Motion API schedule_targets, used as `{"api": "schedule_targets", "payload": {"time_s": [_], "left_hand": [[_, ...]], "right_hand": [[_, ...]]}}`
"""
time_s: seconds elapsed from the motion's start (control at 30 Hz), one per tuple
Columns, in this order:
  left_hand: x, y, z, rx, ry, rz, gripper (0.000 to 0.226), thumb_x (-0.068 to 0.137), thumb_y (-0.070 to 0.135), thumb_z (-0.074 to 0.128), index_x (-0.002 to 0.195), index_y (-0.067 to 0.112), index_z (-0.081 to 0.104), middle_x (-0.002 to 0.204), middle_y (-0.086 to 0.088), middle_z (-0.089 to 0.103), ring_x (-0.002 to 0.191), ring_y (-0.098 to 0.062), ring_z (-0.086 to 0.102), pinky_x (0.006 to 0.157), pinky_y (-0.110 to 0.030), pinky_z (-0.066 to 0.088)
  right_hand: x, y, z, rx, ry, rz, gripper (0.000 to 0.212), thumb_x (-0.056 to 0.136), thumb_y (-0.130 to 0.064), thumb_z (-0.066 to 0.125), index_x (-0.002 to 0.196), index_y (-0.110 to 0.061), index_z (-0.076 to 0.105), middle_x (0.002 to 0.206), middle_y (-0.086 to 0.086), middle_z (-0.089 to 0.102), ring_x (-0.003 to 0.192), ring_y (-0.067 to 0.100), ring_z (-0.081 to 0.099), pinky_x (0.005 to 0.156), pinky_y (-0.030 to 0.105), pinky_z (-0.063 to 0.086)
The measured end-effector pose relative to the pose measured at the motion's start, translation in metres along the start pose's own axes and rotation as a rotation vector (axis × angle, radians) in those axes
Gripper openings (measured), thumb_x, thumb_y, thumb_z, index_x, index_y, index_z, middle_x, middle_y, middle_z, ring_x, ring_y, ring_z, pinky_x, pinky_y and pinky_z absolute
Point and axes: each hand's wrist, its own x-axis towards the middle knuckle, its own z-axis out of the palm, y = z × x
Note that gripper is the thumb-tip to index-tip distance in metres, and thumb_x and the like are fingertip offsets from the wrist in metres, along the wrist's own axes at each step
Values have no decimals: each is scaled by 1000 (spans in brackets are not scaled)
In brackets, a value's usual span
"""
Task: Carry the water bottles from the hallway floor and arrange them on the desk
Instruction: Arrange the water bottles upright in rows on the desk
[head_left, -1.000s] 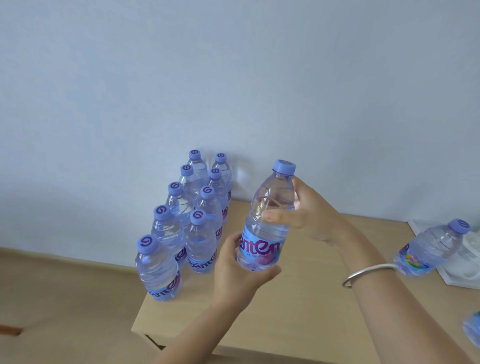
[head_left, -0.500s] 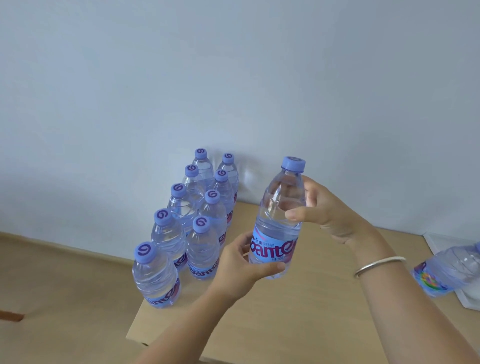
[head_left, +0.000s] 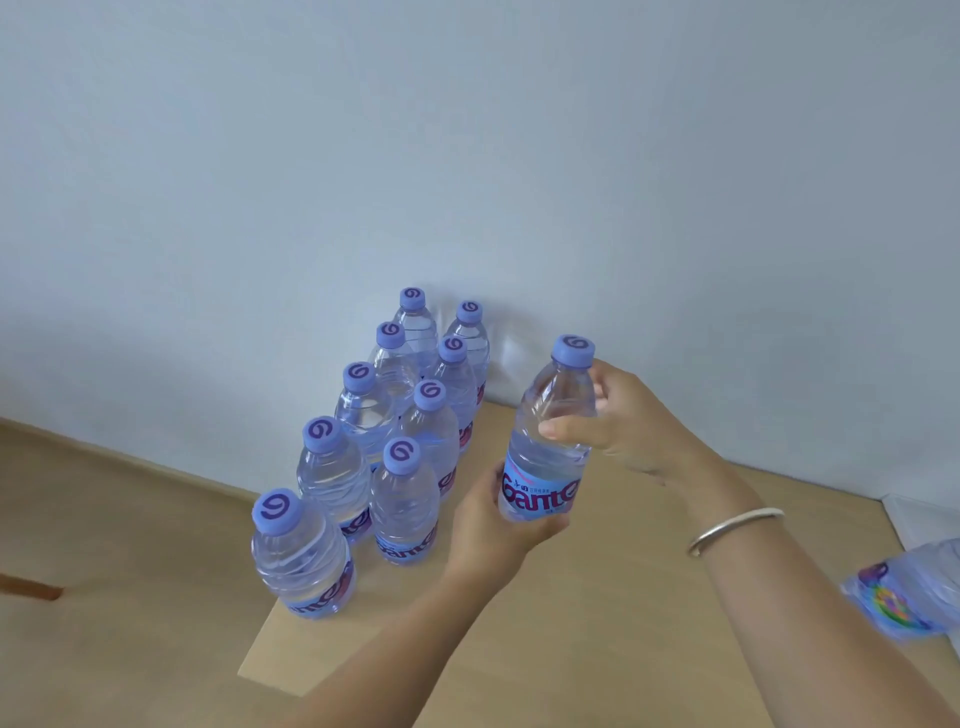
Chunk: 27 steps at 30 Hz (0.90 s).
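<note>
You hold one water bottle (head_left: 548, 441) upright in both hands, just above the bench (head_left: 597, 623).
Your left hand (head_left: 498, 525) wraps its label; your right hand (head_left: 618, 421) pinches its shoulder. Set down crooked, it could topple the standing bottles (head_left: 384, 452) just left. Since the earlier frame, the bottle has dropped lower and nearer them.

The held bottle (head_left: 551, 436) has a label reading "Gante" (cut off), purple letters.
</note>
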Motion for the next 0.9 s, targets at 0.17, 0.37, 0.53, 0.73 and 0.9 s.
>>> {"api": "schedule_targets", "payload": {"time_s": [0.17, 0.37, 0.53, 0.73, 0.9], "left_hand": [[17, -7, 9, 67, 15, -43, 34, 71, 16, 75, 79, 40, 52, 85, 11, 67, 73, 2, 60, 58, -7, 43], [36, -15, 21, -205, -96, -385, 48, 89, 9, 52, 134, 25, 45, 119, 6, 58, 99, -5, 51, 94, -20, 40], [63, -9, 29, -483, -86, -532, 55, 94, -3, 37, 145, 16, 29, 136, 4, 41, 110, -8, 37, 105, -31, 30], [86, -26, 36, -458, -77, -564, 45, 93, -7, 34, 131, 15, 41, 96, 7, 46, 87, -4, 43, 89, -25, 34], [99, -27, 42, -451, -74, -588, 58, 94, -3, 36, 148, 14, 23, 132, -5, 44, 116, -16, 42, 101, -29, 32]], "right_hand": [[32, 30, 6, -50, 140, 77, 39, 70, -12, 78, 104, -11, 61, 103, 8, 68, 98, 25, 65, 90, 43, 52], [67, 56, 16, -113, 246, 104, 43, 64, -19, 81, 101, -20, 59, 96, -4, 66, 90, 17, 64, 79, 31, 51], [89, 63, 12, -134, 227, 89, 41, 66, -19, 81, 99, -20, 58, 91, -6, 66, 84, 13, 64, 73, 24, 50], [109, 78, 8, -156, 207, 98, 47, 64, -16, 82, 104, -16, 57, 99, 0, 66, 91, 18, 64, 83, 34, 50], [122, 85, 4, -170, 146, 88, 51, 65, -14, 82, 108, -13, 56, 104, 2, 66, 95, 19, 63, 84, 33, 50]]}}
